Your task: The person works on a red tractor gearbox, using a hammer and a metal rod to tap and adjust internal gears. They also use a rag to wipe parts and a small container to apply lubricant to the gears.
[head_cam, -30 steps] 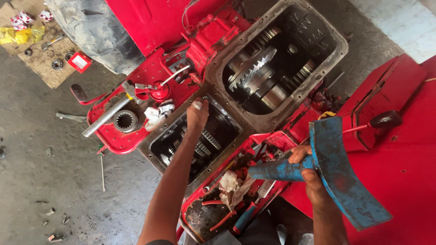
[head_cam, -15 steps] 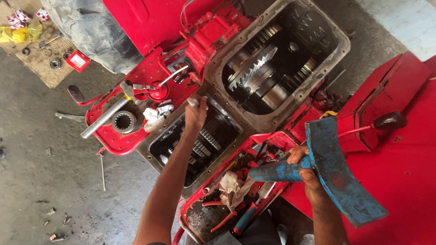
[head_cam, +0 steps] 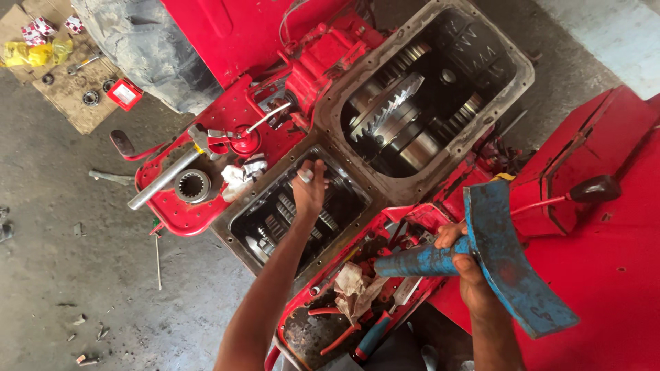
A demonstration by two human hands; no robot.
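red fender [head_cam: 605, 275]: cut by right edge | left hand's [head_cam: 309, 189] small held part: unclear

Blue T-handle tool [head_cam: 481, 257]: worn matt painted metal. Gears [head_cam: 388, 110]: bare oily steel. Housing [head_cam: 323, 51]: glossy red paint. Rag [head_cam: 354, 288]: grimy cloth. Floor [head_cam: 62, 275]: rough concrete.

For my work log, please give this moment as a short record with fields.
Setting: red tractor body, covers off, on concrete floor
Left hand: over smaller open gearbox housing, fingers on a small metal part
Right hand: grips blue T-shaped tool
Larger housing: big toothed gear visible
Nearby: white rag, splined ring
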